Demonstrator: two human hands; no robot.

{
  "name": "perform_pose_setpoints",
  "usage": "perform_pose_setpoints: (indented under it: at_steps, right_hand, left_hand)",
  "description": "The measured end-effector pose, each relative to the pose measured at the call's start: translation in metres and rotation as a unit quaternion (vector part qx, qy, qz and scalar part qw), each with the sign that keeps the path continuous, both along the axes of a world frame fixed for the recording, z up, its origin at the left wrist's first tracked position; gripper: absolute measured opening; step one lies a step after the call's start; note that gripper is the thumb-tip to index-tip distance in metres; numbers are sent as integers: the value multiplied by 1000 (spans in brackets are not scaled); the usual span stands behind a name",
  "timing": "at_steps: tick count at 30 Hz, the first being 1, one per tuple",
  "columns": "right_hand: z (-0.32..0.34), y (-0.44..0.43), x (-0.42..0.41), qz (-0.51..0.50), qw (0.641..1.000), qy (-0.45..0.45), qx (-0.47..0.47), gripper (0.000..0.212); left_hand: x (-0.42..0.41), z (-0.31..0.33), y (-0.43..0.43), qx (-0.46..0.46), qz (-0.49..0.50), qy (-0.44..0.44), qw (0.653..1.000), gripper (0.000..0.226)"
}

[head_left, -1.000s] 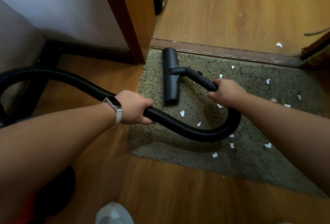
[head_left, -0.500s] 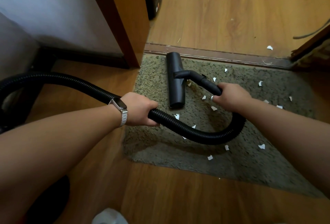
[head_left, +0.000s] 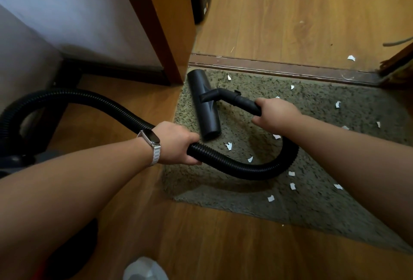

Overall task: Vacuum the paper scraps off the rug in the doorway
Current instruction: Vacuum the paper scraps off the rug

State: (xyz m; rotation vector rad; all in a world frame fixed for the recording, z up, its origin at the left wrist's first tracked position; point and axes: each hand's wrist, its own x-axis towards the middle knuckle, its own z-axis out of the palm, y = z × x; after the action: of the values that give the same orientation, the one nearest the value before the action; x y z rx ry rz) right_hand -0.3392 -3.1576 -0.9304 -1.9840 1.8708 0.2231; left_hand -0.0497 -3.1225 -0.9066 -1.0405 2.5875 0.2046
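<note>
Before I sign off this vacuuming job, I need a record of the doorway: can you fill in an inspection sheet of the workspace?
Surface: grey-green rug on a wooden floor, against the threshold strip.
Job's things: black floor nozzle lies on the rug's left part; hose curves over the rug; white paper scraps scattered across the rug.
Clutter: one scrap on the floor past the threshold; a white object at the bottom edge, unidentifiable.
Hands: left hand grips the hose; right hand grips the tube behind the nozzle.
Cables: grey cord at the right edge.
Surroundings: wooden door frame and white wall, left.
</note>
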Motion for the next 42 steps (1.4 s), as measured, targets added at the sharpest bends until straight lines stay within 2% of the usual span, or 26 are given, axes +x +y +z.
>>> perform_pose_setpoints:
  at_steps: [6,18,23,31,38,42]
  right_hand:
    - [-4,9,4,14,1000,-21,12,17]
    - [6,26,-57,-80,997,-3,20,20]
    - [7,37,-87,-125,992,7,24,25]
    - [9,58,-130,-191,981,14,29,22]
    - [6,57,-120,-177,984,-12,27,16]
    - [8,47,-93,-113,993,-13,36,14]
  left_hand:
    - [1,0,4,1,-7,-6,1000,41]
    - [-34,-5,-12,-36,-12,15,999,49]
    - [-59,-6,-14,-29,-14,18,999,49]
    - [-91,-3,-14,-21,-28,25,999,47]
    - [-84,-4,-10,-22,-45,35,998,48]
    - [-75,1,-7,-24,-56,32,998,45]
